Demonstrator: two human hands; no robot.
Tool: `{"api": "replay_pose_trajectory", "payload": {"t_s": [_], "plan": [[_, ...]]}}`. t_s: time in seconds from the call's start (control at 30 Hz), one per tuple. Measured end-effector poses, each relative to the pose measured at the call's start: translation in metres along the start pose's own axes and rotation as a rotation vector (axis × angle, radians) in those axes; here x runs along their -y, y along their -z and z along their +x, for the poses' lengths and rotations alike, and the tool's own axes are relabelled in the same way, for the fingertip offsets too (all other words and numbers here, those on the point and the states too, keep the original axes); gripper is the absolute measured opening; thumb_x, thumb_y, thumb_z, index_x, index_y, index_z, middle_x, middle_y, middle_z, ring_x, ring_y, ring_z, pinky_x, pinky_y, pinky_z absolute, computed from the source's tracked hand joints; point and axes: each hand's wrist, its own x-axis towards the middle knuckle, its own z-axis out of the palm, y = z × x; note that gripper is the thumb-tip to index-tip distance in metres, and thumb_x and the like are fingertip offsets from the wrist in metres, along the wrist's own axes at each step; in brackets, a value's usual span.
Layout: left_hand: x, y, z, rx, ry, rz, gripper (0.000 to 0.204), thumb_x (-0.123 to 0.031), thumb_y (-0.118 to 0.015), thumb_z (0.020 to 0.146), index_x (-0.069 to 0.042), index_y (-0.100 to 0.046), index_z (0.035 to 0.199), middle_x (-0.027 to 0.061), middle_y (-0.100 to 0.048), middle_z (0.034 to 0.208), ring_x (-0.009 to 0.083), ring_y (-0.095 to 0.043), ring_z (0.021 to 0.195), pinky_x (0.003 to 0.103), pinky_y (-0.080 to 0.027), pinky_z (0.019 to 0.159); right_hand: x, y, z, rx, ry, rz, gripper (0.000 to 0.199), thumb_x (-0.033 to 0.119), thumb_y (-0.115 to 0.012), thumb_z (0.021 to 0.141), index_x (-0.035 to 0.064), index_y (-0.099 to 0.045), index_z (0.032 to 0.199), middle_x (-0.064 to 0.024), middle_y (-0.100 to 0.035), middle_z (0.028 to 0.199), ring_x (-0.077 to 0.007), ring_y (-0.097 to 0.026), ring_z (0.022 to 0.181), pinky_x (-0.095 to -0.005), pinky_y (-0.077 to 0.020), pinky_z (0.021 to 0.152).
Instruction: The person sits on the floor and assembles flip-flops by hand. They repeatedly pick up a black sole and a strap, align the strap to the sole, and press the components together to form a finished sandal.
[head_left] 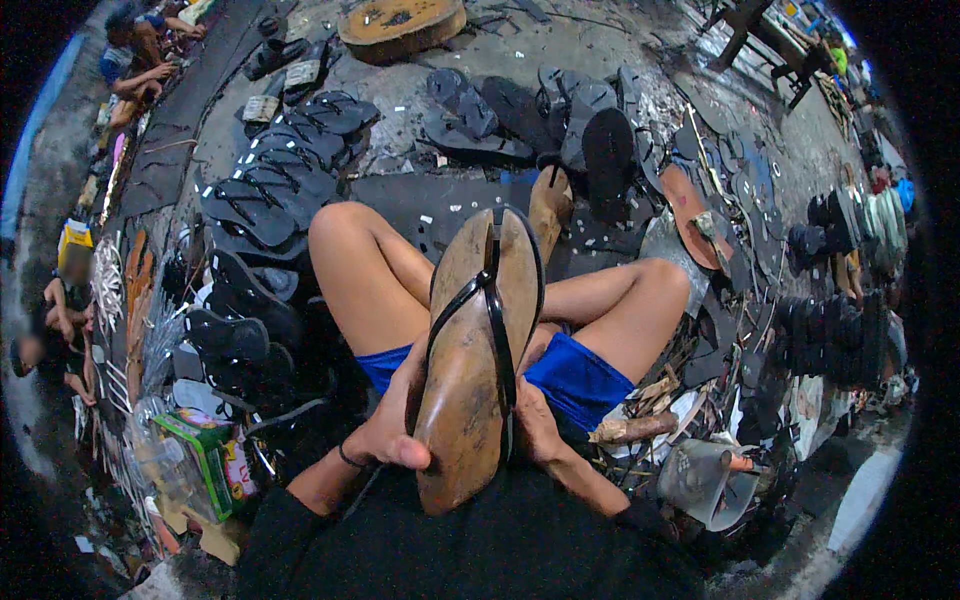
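A brown wooden shoe last (462,410) is held upright in front of my body, its heel end toward me. A black Y-shaped flip-flop strap (470,285) runs over it, and a dark sole edge shows around its rim. My left hand (395,430) grips the lower left side, thumb against the wood near the heel. On the other side, my right hand (535,425) is closed along the lower right edge; its fingertips are partly hidden behind. A second wooden last (551,208) lies just beyond, between my bent legs and the black sandals.
Rows of black sandals (265,190) lie at left, with more black footwear (605,140) ahead. A round wooden block (400,25) stands at the far side. A clear plastic container (708,485) is at right; a green box (205,455) is at left. Other people (140,60) sit at far left.
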Motion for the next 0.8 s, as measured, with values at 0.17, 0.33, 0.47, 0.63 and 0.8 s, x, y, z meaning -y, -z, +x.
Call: {"api": "replay_pose_trajectory", "payload": {"t_s": [0.17,0.33,0.47,0.63,0.8], "plan": [[0.004,-0.001,-0.012,-0.06,-0.074,-0.092,0.143,-0.061,-0.086,0.046,0.003,-0.009,0.148,0.0161,-0.031,0.144,0.027,-0.036,0.132,0.04,-0.03,0.109,0.005,-0.001,-0.018,-0.063,-0.199,-0.04,0.036,0.034,-0.045,0.099,0.0019,-0.06,0.109,0.0048,-0.058,0.08,-0.0041,-0.046,0.069,-0.0217,-0.0384,0.063],[0.004,0.01,-0.014,0.14,-0.284,0.086,0.151,-0.062,-0.088,0.039,0.004,-0.006,0.147,0.0179,-0.03,0.144,0.0278,-0.036,0.131,0.04,-0.03,0.109,0.004,0.014,-0.015,0.358,-0.394,0.288,0.026,0.029,-0.051,0.096,0.0038,-0.059,0.098,0.0005,-0.057,0.075,-0.007,-0.049,0.062,-0.0212,-0.0379,0.05],[0.005,0.0,-0.006,0.096,-0.309,0.18,0.156,-0.064,-0.087,0.035,0.003,-0.002,0.148,0.0183,-0.026,0.146,0.0289,-0.034,0.133,0.04,-0.028,0.11,-0.014,0.002,0.006,0.198,-0.244,-0.215,0.026,0.017,-0.059,0.092,0.0018,-0.054,0.112,-0.0074,-0.056,0.104,-0.0136,-0.054,0.092,-0.0285,-0.0444,0.083],[-0.035,-0.016,0.019,0.037,-0.403,0.608,0.141,-0.041,-0.096,0.044,0.002,-0.009,0.146,0.0187,-0.032,0.143,0.0301,-0.037,0.132,0.04,-0.03,0.11,0.02,0.012,0.035,0.282,0.201,0.334,0.093,0.042,-0.074,0.079,0.0004,-0.023,0.146,-0.015,-0.036,0.144,-0.0284,-0.033,0.135,-0.0421,-0.0316,0.109],[-0.032,-0.013,0.036,-0.21,-0.447,1.472,0.051,-0.032,-0.062,0.091,0.002,-0.054,0.128,0.0211,-0.058,0.118,0.0351,-0.051,0.111,0.041,-0.039,0.095,0.055,0.001,0.024,0.134,0.029,0.101,0.107,0.049,-0.071,0.061,0.0011,-0.025,0.145,-0.0167,-0.041,0.14,-0.0313,-0.041,0.129,-0.0453,-0.0329,0.108]]}}
